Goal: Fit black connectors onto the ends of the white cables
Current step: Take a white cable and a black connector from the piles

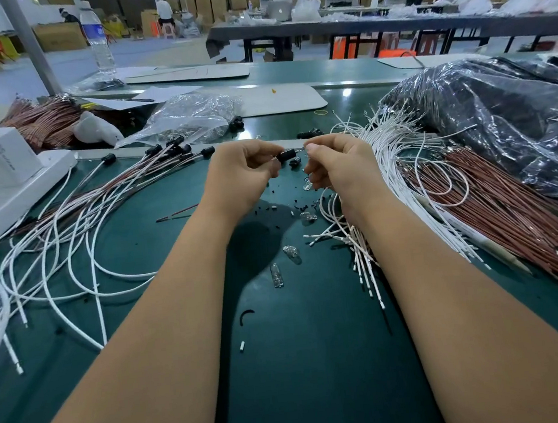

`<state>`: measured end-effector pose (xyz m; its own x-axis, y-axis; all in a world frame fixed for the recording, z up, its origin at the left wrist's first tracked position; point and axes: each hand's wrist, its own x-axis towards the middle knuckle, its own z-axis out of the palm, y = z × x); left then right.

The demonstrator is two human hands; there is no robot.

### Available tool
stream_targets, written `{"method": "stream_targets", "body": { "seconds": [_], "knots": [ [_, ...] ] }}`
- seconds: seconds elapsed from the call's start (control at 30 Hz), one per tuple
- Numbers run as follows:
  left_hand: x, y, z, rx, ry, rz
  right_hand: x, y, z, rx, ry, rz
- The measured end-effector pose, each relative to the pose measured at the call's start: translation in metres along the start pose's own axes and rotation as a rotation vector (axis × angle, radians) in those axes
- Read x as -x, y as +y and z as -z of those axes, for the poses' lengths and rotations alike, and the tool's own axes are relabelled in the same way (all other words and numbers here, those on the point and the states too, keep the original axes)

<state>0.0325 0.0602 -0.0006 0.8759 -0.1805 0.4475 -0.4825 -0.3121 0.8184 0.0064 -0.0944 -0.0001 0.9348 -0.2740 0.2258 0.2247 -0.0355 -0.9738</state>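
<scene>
Above the middle of the green surface (304,363), the person's left hand (242,170) pinches a black connector (286,155) between thumb and curled fingers, its open end turned toward the right hand (338,163). The right hand's grip is also closed, thumb pressed to forefinger on what appears to be the tip of a white cable (332,221) that trails down beneath the wrist; the terminal itself is too small to make out, and whether it has entered the connector cannot be told. The step in hand looks to be the insertion of one cable end into one connector. Finished pieces (174,146), each capped in black, fan out to the left, while a large bundle of bare white cables (388,151) lies to the right beside brown wires (496,195), so much work seems to remain. Loose connectors (309,134) sit just beyond the hands. The next move likely calls for lining the terminal up squarely with the connector's opening and pushing it straight home, both grips kept firm so neither small part twists or slips.
</scene>
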Motion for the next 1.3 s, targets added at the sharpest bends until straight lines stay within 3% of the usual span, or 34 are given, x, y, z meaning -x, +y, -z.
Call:
{"method": "stream_targets", "body": {
  "seconds": [0.43,0.83,1.07,1.3],
  "knots": [
    [0.0039,0.0024,0.0010,-0.061,-0.017,-0.068,0.0007,0.0005,-0.0004,-0.012,-0.060,0.043],
    [0.0026,0.0020,-0.0010,0.042,0.000,0.007,0.0043,-0.0003,-0.0069,0.423,0.025,0.289],
    [0.0001,0.0003,-0.0029,0.052,-0.023,0.076,0.0045,0.0012,-0.0067,0.474,0.049,0.369],
    [0.0000,-0.0035,-0.0026,0.076,-0.107,0.106,0.0018,0.0040,-0.0039,0.445,0.006,0.308]
  ]
}}
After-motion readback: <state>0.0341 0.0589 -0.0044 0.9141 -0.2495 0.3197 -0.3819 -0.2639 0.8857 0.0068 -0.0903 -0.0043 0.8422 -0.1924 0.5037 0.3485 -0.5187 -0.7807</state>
